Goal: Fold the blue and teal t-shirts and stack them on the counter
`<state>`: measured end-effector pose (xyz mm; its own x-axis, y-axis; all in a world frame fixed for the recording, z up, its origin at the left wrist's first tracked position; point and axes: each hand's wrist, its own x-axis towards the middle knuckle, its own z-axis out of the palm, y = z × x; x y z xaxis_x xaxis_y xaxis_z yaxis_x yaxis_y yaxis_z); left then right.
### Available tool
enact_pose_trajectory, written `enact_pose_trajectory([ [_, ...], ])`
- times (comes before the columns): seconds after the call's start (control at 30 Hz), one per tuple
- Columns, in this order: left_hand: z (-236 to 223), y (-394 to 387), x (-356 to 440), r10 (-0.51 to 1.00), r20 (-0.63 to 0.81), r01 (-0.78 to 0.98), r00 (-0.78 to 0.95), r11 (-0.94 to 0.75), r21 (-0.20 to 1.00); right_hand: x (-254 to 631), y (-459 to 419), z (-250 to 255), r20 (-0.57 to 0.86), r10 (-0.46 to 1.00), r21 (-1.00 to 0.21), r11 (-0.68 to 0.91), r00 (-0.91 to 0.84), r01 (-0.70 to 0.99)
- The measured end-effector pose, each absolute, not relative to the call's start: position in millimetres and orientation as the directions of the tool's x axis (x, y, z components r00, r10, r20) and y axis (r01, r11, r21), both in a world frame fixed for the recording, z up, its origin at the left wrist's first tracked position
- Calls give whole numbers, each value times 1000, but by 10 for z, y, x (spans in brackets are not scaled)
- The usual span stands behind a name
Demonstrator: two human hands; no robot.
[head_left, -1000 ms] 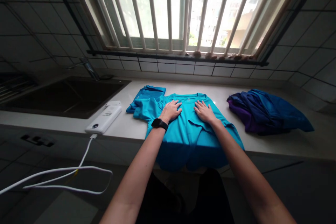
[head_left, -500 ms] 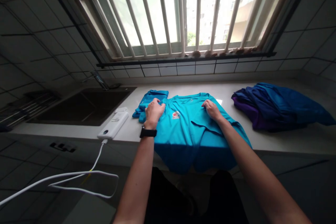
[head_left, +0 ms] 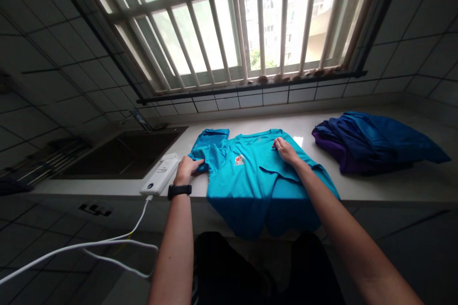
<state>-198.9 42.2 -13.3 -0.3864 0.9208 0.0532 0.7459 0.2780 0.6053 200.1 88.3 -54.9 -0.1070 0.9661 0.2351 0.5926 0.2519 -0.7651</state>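
Observation:
A turquoise T-shirt point(head_left: 246, 178) with a small red-and-white print lies spread on the counter, its lower part hanging over the front edge. My left hand point(head_left: 186, 169), with a black band on the wrist, is closed on the shirt's left sleeve, which reaches out to the side. On the right, the other sleeve is folded inward over the body, and my right hand point(head_left: 285, 150) pinches it near the upper chest. Just behind the left sleeve sits a folded blue garment point(head_left: 212, 137), partly covered by that sleeve.
A white power bank point(head_left: 160, 175) with a white cable point(head_left: 141, 219) lies left of my left hand, beside the dark sink point(head_left: 118, 155). To the right is a heap of blue and purple clothes point(head_left: 372, 143). A barred window point(head_left: 229, 33) is behind the counter point(head_left: 304, 119).
My left hand has moved left and toward me, from the shirt's shoulder area to the sleeve end, and the sleeve now extends outward. My right hand keeps its place on the folded sleeve.

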Motion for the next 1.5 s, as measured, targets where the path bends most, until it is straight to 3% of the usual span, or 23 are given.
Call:
enact_pose_trajectory([
  [0.1, -38, 416, -1850, 892, 29, 717, -451, 342, 608, 2010, 906, -574, 255, 961, -769, 271, -111, 579],
  [0.23, 134, 378, -1602, 890, 247, 761, -383, 153, 630, 2022, 943, -614, 285, 952, -754, 297, -116, 586],
  [0.33, 268, 269, -1402, 931, 307, 788, -199, -35, 615, 2021, 953, -626, 303, 946, -735, 307, -112, 605],
  [0.47, 384, 112, -1199, 966, 179, 662, 185, -257, 704, 2011, 936, -609, 290, 949, -740, 305, -124, 599],
  [0.57, 357, 113, -1100, 976, 65, 592, 208, -179, 786, 2004, 920, -589, 270, 955, -739, 286, -120, 610],
  [0.67, 221, 208, -1027, 985, 63, 714, 163, -162, 681, 2003, 915, -577, 283, 951, -706, 295, -126, 643],
  [0.83, -90, 318, -902, 954, 76, 887, 291, -298, 352, 2007, 923, -587, 301, 944, -686, 314, -137, 657],
  [0.97, -239, 327, -780, 973, 13, 958, 231, -230, 169, 2007, 945, -612, 300, 943, -679, 315, -141, 664],
  [1.13, -261, 407, -715, 975, -8, 972, 224, -222, 79, 2019, 965, -622, 317, 933, -661, 345, -168, 667],
  [1.33, -265, 594, -768, 954, 11, 951, 301, -301, 75, 2008, 904, -543, 260, 952, -657, 297, -162, 693],
  [1.5, -186, 698, -668, 980, 45, 980, 196, -197, 32, 1984, 848, -484, 245, 960, -665, 267, -134, 698],
])
